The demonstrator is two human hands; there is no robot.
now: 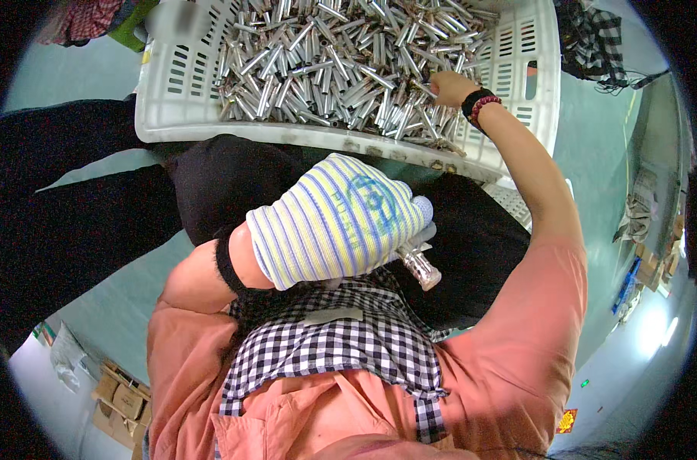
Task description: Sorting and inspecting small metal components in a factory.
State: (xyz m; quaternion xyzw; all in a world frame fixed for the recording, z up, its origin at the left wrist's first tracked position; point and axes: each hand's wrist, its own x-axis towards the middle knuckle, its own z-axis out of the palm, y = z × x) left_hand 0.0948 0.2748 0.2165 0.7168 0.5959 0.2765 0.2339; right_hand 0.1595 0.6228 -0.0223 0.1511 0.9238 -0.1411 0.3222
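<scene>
My left hand (344,218), in a striped knit glove, is closed in front of my lap. Below its fingers pokes the shiny end of what looks like a bundle of metal tubes (421,268); the glove hides the rest. My bare right hand (451,89) reaches into the right part of a white plastic crate (302,136). Its fingers are drawn together at the surface of a heap of short silvery metal tubes (341,77). What they pinch is too small to make out.
The crate has slotted walls and stands just beyond my knees. Another person's dark-clothed legs (80,222) extend in from the left. Cardboard boxes (122,402) lie at lower left. Checked cloth (594,46) hangs beyond the crate's right side.
</scene>
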